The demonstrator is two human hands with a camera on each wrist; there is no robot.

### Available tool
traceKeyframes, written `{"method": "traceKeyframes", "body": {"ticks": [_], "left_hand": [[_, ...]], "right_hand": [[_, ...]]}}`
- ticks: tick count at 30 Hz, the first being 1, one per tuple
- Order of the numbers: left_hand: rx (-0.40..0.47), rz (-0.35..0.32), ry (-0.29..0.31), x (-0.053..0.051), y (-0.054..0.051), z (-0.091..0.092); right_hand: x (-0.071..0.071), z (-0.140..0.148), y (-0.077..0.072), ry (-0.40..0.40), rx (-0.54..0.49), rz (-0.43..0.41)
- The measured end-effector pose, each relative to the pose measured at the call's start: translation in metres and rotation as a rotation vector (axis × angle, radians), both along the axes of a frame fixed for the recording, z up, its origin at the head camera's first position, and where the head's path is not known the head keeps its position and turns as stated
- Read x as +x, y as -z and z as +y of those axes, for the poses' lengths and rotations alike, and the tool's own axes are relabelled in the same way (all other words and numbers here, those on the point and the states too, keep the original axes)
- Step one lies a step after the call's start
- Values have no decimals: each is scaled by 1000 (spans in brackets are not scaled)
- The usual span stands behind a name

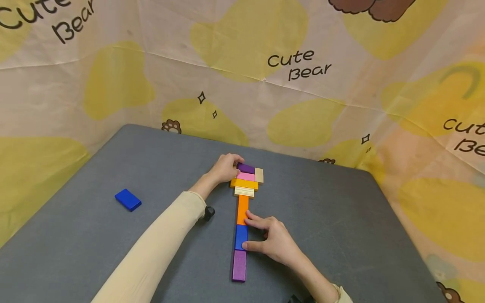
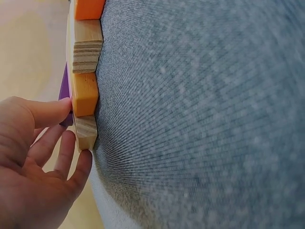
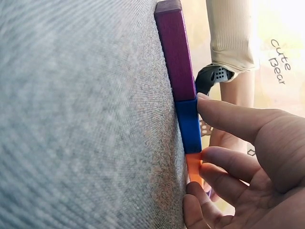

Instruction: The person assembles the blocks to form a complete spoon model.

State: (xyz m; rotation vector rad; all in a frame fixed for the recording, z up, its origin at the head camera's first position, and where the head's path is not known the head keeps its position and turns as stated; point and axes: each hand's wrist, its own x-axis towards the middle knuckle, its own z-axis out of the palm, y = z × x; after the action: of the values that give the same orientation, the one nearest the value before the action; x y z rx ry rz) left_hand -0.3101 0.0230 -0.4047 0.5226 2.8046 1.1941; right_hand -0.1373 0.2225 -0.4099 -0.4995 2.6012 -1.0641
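Note:
Flat wooden blocks lie in a line on the grey table. My left hand point(image 1: 225, 168) is at the far end, its thumb and finger pinching the left end of a dark purple block point(image 1: 247, 168). A pink block point(image 1: 246, 176), a plain wood block point(image 1: 259, 175), a yellow-orange block point(image 1: 244, 184) and a striped wood block point(image 1: 244, 192) sit close by. Nearer lie an orange block point(image 1: 243, 210), a blue block point(image 1: 241, 235) and a purple block point(image 1: 239, 265), end to end. With extended fingers, my right hand point(image 1: 278, 242) touches the orange block; its thumb rests on the blue one.
A loose blue block point(image 1: 128, 200) lies apart on the left of the table point(image 1: 322, 210). Behind the table hangs a printed cloth point(image 1: 242, 97). Black wrist straps point(image 1: 209, 213) show at the sleeve ends.

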Motion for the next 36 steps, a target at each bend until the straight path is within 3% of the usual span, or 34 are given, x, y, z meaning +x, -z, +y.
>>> {"method": "traceKeyframes", "body": {"ticks": [6,15,24,36], "left_hand": [[-2,26,20,-2,3,0],[43,37,-14,-1,3,2],[-11,48,-38,0,5,2],[-12,44,-38,2,6,1]], "right_hand": [[-1,1,-1,-8,-4,17],[-2,2,-2,-9,-5,22],[-2,1,-1,-10,-13,25],[0,-1,1,0,-20,4]]}}
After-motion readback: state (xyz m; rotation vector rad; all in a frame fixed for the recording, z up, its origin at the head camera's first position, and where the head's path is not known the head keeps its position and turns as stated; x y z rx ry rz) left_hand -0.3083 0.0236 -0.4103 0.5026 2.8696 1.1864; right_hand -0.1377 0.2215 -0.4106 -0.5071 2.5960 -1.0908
